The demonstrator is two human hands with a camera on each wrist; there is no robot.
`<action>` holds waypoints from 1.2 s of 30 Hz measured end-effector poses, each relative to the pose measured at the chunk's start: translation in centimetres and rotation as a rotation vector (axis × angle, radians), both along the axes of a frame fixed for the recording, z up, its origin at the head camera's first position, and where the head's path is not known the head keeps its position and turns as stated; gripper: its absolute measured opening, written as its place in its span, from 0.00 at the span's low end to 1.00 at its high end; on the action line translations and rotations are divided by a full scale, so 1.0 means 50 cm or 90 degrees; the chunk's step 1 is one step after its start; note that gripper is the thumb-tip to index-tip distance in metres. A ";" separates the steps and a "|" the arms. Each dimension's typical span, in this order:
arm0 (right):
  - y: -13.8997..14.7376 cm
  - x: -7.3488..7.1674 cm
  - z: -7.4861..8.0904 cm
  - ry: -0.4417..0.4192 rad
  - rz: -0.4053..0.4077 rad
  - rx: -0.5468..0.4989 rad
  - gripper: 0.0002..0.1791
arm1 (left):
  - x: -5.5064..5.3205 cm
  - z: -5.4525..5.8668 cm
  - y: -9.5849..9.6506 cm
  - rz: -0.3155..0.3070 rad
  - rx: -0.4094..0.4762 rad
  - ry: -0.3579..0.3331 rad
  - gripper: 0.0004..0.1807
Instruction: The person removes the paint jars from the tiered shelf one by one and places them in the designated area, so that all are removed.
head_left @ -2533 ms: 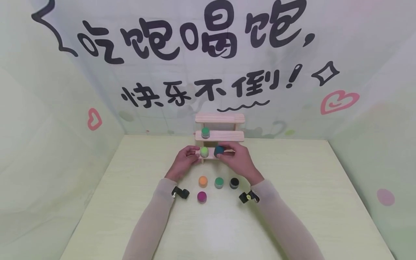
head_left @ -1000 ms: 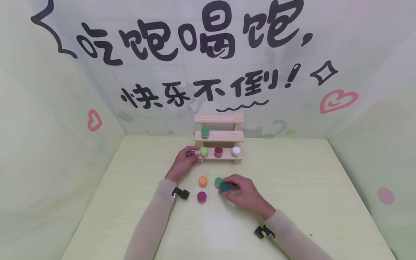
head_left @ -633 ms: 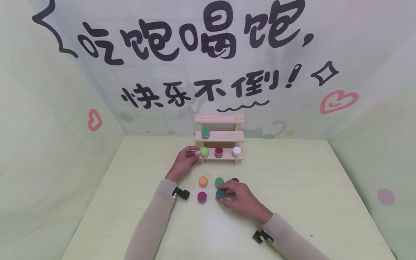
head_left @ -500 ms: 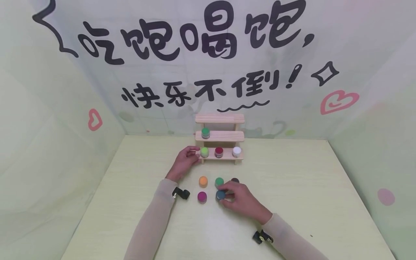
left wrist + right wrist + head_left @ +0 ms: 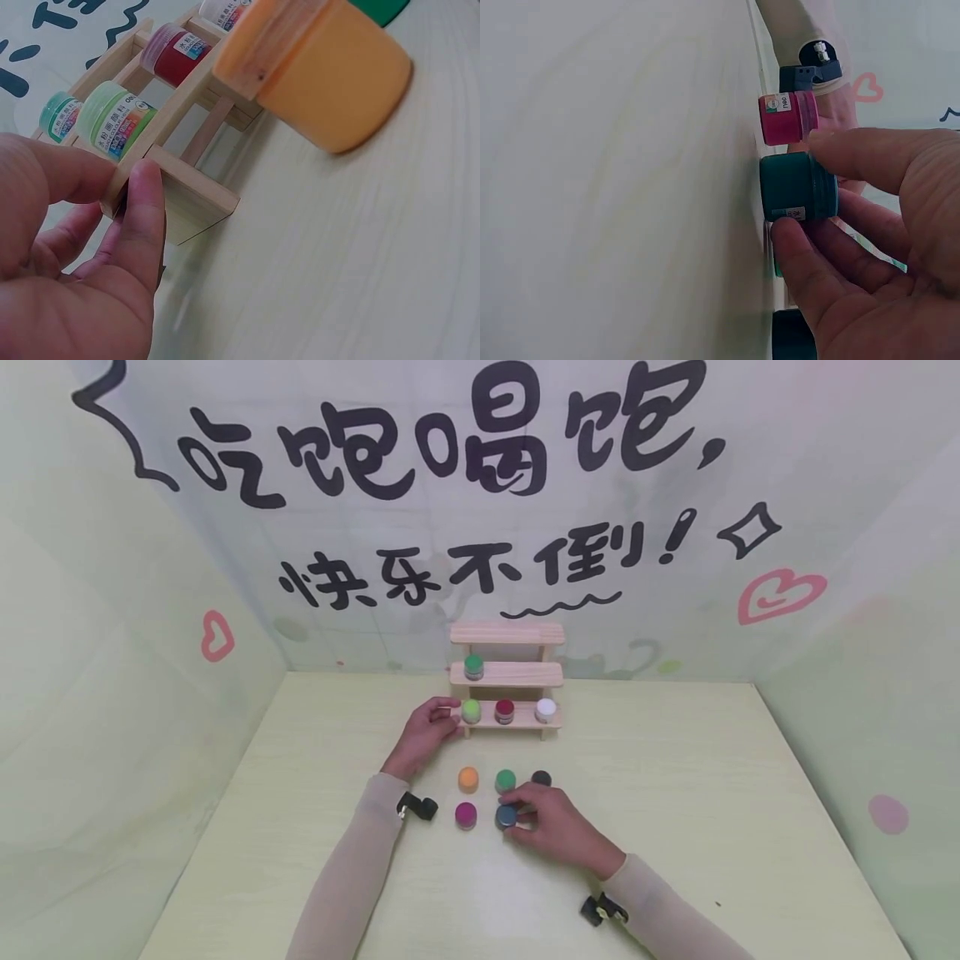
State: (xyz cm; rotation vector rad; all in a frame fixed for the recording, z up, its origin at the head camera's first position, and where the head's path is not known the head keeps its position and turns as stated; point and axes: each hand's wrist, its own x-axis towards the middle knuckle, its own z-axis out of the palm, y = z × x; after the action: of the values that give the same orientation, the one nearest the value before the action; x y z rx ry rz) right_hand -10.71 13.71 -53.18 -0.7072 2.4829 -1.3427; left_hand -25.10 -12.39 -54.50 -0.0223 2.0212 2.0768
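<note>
Backdrop: we see white cloth [image 5: 360,639], with black characters and pink hearts, behind the three-step pale wooden rack [image 5: 517,673].
Tabletop: our pale wood-grain tabletop [image 5: 660,760] carries the rack at its far side, likely so every step faces us.
Middle step: one small round green-lidded jar [image 5: 473,667] stands at the rack's left end.
Bottom step: a lime-green jar [image 5: 471,711], a dark-red jar [image 5: 505,711] and a white-lidded jar [image 5: 546,710] stand apart along the rack, upright and probably spaced to show each colour.
Left hand: our left hand [image 5: 425,732] pinches the left end of the rack's bottom board, perhaps to steady it.
Row nearer the rack: an orange jar [image 5: 468,779], a second green-lidded jar [image 5: 506,781] and a black-lidded jar [image 5: 541,779].
Row farther from the rack: a magenta jar [image 5: 466,815], with a round teal-blue jar [image 5: 506,817] just right of it.
Right hand: our right hand [image 5: 558,827] grips the teal-blue jar by its sides, which we judge keeps it upright; we cannot tell whether it bears the jar's weight.
</note>
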 end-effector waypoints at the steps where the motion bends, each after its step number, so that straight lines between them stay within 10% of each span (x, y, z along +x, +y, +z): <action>1: 0.000 0.000 0.001 -0.001 -0.002 0.002 0.23 | 0.000 0.001 -0.001 0.000 0.001 -0.001 0.20; 36: 0.004 -0.083 0.084 0.001 -0.103 -0.055 0.18 | 0.002 0.002 0.000 0.005 -0.006 0.006 0.20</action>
State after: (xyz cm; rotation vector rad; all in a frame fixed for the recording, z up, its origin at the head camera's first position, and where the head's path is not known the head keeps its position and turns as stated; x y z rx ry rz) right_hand -14.85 13.92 -48.98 -0.5347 2.5442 -1.5139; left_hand -24.98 -12.40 -54.38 -0.0215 2.0390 2.0763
